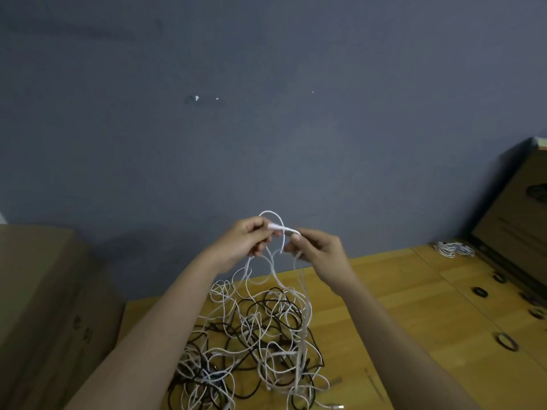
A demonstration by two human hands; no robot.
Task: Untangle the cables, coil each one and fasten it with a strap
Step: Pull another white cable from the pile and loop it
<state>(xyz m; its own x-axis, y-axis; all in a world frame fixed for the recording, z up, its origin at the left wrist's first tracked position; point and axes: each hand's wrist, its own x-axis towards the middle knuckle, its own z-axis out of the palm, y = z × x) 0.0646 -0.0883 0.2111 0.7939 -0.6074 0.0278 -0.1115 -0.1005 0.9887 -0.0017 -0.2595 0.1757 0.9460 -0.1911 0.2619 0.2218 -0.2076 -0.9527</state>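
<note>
A wooden counter (399,294) is seen below a grey wall, and most of its near middle is covered by a large tangle of white and black cables (254,344), still knotted together and uncoiled. From this heap one white cable (273,272) is held lifted in the air, its strands hanging down into the pile, so it has not yet been freed. It is pinched near its plug end by the curled fingers of the left hand (247,241), and a loop of it is pinched by the fingers of the right hand (318,250). At the far right one coiled white bundle (453,249) lies finished, as it appears. Small dark rings, probably straps (507,341), are scattered unused along the right side. The task is judged to be in its early part.
</note>
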